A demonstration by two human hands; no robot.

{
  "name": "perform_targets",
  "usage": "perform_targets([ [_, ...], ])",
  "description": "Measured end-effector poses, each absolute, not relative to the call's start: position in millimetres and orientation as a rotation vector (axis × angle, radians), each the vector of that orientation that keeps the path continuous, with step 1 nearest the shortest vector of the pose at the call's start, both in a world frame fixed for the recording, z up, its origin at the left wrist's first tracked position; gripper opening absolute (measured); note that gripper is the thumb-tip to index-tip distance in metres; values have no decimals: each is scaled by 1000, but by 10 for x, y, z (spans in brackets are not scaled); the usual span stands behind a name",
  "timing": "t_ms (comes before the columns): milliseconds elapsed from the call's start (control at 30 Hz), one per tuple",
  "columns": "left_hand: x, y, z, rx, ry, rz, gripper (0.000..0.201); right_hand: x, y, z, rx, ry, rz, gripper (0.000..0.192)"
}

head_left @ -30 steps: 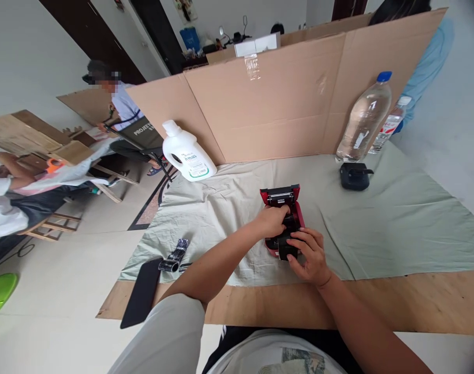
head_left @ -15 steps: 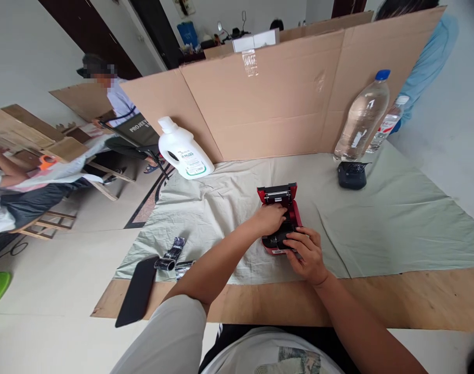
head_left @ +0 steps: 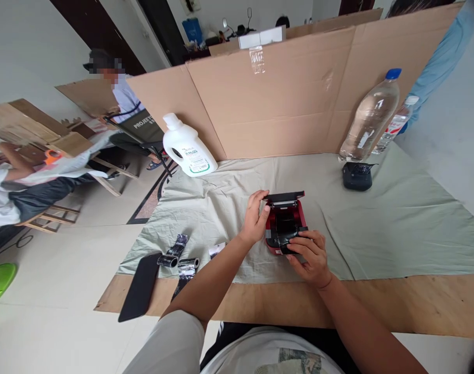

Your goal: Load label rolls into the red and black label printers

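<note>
- Red-cased device (head_left: 301, 214), one: on the worktop (head_left: 416, 296), centre, atop a pale cloth (head_left: 396, 223); lid (head_left: 286, 198) raised at the far side, dark interior exposed.
- Black film (head_left: 287, 241), glossy: at the near right of the device's opening, under the right fingers; how far it runs inside cannot be told.
- Left hand (head_left: 254, 221): fingers at the lid's left corner, thumb at the casing's left side (whether it presses or merely rests is unclear).
- Right hand (head_left: 312, 254): fingers curled over the black film, thumb at its near side, apparently grasping it.
- Step in hand, as judged: the film is being handled into place in the open device.
- Next move, as judged: calls for keeping the film flat and straight, the casing steadied and the lid clear of the fingers.
- Film rolls, two, left of the device: one (head_left: 167, 260) farther left, one (head_left: 188, 264) beside it, each with a loose tail.
- White piece (head_left: 216, 249), partly behind the left forearm.
- Black slab (head_left: 139, 288), flat, at the near left edge.
- Small black device (head_left: 357, 179), far right, before a large clear bottle (head_left: 371, 117).
- White jug (head_left: 191, 153), far left, against a cardboard screen (head_left: 276, 104).
</note>
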State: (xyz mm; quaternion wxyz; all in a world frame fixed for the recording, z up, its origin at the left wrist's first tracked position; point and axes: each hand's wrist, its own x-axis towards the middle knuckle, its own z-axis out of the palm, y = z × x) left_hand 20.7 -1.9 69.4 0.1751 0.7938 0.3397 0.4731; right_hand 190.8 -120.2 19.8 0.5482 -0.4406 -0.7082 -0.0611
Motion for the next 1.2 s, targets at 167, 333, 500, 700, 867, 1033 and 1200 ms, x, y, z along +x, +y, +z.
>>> perform_targets([
  [167, 134, -351, 586, 2240, 901, 1345, 41, 1923, -1194, 200, -1007, -1696, -153, 12],
  [333, 83, -600, 368, 2304, 896, 1308, 34, 1940, -1208, 194, -999, -1715, -103, 18],
  [500, 122, -686, 181, 2342, 913, 1359, 39, 1910, -1194, 195, -1171, -1663, -125, 34],
  [700, 216, -697, 90, 2349, 992, 1466, 41, 1883, -1150, 183, -1291, -1688, -142, 55],
  [867, 221, -676, 7, 2392, 1060, 1515, 43, 1874, -1140, 186, -1348, -1642, -149, 63],
  [1033, 221, -661, -13, 2420, 1065, 1525, 43, 1889, -1128, 191, -1353, -1645, -142, 58],
  [1200, 243, -663, -1, 2381, 1025, 1579, 40, 1920, -1145, 147, -1247, -1617, -18, 45],
])
